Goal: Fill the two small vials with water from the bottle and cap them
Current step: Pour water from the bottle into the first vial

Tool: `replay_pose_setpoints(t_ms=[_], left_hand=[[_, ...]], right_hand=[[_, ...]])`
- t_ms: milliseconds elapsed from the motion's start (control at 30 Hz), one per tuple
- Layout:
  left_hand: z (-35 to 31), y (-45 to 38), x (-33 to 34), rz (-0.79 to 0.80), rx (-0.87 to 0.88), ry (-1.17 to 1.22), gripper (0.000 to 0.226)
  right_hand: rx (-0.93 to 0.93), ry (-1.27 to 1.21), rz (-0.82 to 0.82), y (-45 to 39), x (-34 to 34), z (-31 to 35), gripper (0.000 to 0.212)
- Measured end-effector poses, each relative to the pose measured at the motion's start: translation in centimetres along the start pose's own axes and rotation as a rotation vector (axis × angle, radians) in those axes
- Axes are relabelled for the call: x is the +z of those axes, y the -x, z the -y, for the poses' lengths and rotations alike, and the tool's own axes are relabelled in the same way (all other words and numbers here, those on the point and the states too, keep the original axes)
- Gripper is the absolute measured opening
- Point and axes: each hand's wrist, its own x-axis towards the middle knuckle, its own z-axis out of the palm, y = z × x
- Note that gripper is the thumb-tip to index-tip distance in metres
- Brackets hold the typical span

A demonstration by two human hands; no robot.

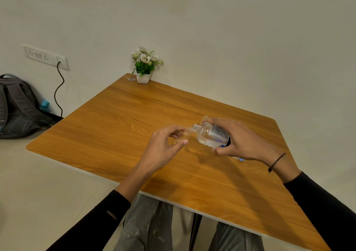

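My right hand [242, 141] grips a clear water bottle [211, 135] with a white and blue label, tipped to the left so its open threaded mouth points down-left. My left hand [163, 146] pinches a small clear vial [184, 135] between thumb and fingers just above the wooden table [119, 127]. The vial's mouth meets the bottle's mouth. A small blue piece [241, 159], perhaps a cap, peeks out on the table under my right wrist. I cannot make out a second vial for certain; something clear shows behind my right fingers [205, 118].
A white pot of white flowers [144, 65] stands at the table's far corner, with a small clear scrap [131, 79] beside it. Left of the table, a grey backpack [17, 106] leans on the wall below a socket panel [46, 57] with a cable.
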Motion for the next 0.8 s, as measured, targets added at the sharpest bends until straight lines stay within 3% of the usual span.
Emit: replay_pose_setpoints(t_ms=[800], left_hand=[[-0.12,-0.32,0.20,-0.008,0.012,-0.003,0.039]], right_hand=[[-0.010,-0.013,-0.014,0.11,-0.61,0.11,0.087]])
